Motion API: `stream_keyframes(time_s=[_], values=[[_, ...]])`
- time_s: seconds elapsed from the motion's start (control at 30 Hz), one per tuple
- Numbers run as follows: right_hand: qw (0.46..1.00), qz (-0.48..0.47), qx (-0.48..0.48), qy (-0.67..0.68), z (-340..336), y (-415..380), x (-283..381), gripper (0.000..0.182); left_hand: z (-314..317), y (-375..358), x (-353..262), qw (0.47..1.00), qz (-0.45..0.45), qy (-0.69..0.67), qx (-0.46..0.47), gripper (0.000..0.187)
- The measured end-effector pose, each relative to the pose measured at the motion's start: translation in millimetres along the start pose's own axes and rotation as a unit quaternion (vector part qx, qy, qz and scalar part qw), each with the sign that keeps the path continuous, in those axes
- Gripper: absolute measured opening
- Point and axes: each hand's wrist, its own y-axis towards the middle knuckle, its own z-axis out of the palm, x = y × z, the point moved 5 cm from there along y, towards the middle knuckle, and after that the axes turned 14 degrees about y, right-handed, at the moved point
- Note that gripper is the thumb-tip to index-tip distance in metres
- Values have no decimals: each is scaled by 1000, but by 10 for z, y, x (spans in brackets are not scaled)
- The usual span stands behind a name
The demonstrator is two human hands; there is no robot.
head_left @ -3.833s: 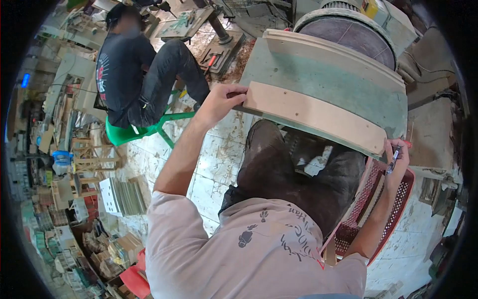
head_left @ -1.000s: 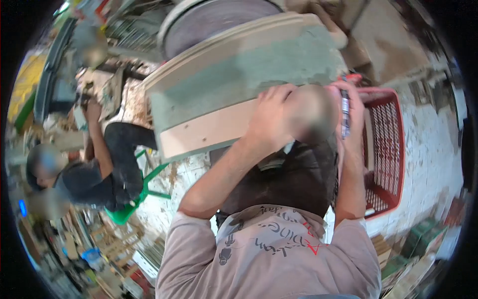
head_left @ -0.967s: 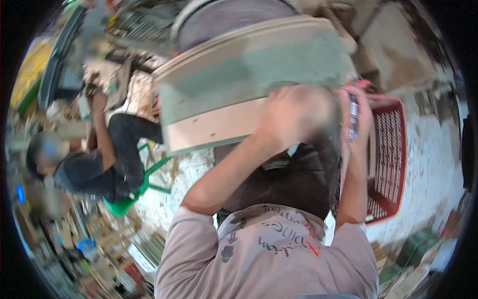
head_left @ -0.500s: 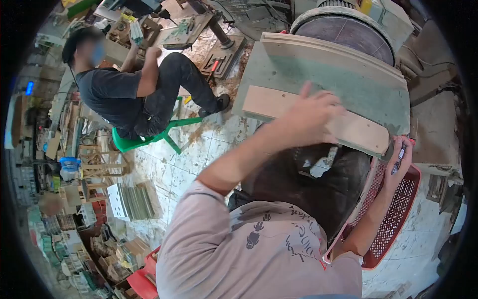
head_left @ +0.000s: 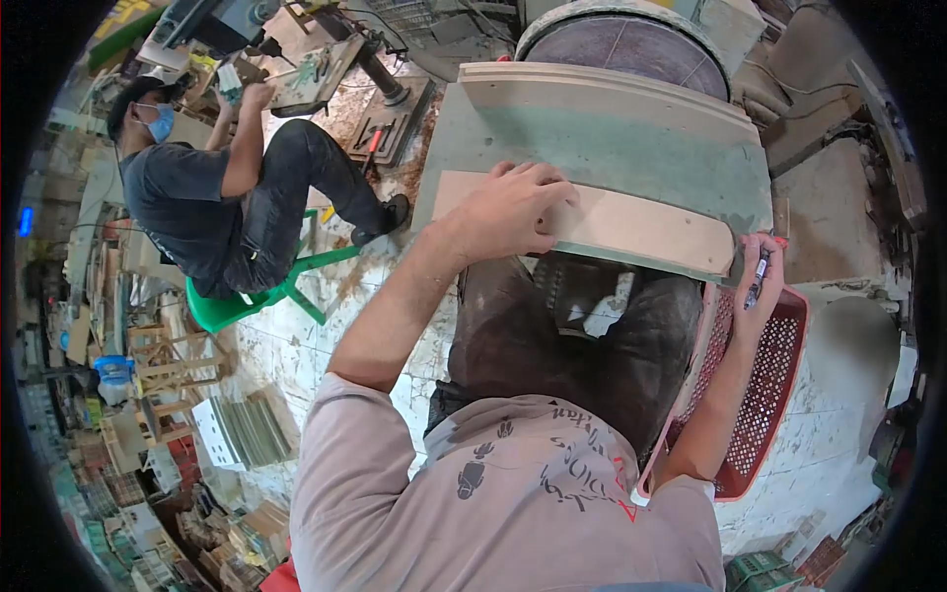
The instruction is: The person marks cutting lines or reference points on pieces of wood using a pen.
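A long pale wooden board (head_left: pixel 641 225) with one rounded end lies along the near edge of a green work table (head_left: pixel 612 153). Across its left part is my left hand (head_left: pixel 523 207), fingers bent at the far edge and thumb by the near edge, gripping it. My right hand (head_left: pixel 762 264) is just beyond the rounded right end, closed around a marker pen (head_left: pixel 758 278) with a dark and white barrel. Whether that hand's fingertips touch the board or table corner cannot be made out.
Behind the table stands a large round disc machine (head_left: pixel 621 49). A red perforated basket (head_left: pixel 764 405) is below my right arm. At left, a masked person (head_left: pixel 187 178) sits on a green stool (head_left: pixel 232 308), holding small pieces. Stacked boards (head_left: pixel 242 431) stand on the floor.
My left hand has moved left along the board and now grips it. The pen stays in my right hand. The whole view has shifted, and the seated person's head is turned differently.
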Motion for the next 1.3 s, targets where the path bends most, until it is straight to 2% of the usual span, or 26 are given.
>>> stream_keyframes(time_s=[0.33,0.5,0.53,0.67,0.73,0.77,0.8,0.87,0.93,1.0,1.03,1.17,1.23,1.3], values=[[1000,-9,0,-9,3,4,-4,21,15,35,15,1000,10,-21,13,47],[1000,-18,6,-4,-2,0,-32,21,44,6,31,1000,10,-15,-5,51],[1000,-28,2,-5,9,4,2,16,31,-16,31,1000,18,-12,-17,53],[999,-38,6,7,23,-16,21,19,-215,-233,242,994,-50,-50,-82,51],[999,-38,16,-9,-7,1,-46,19,-399,-440,579,977,-145,-82,-135,43],[999,-39,15,-17,-20,-3,-70,19,-478,-550,673,963,-195,-69,-170,29],[999,-33,9,-23,-19,-1,-75,19,-489,-647,742,962,-201,-64,-171,29],[999,-41,14,-3,-32,-4,-122,20,-395,-868,975,936,-297,-73,-172,23],[999,-35,16,-6,-29,5,-135,21,-347,-968,956,930,-293,-90,-203,22],[999,-33,9,-19,-41,8,-135,22,-171,-1013,982,923,-339,-159,-90,24],[998,-52,22,-19,-29,12,-92,22,-79,-1011,1009,913,-336,-218,-79,25],[999,-35,22,-16,-59,22,-116,16,2,-996,985,898,-329,-280,-87,26],[998,44,37,-15,-81,19,-196,16,12,-977,986,901,-313,-287,-84,26],[998,54,36,-7,-102,12,-241,15,-1,-980,966,899,-314,-291,-89,26]])
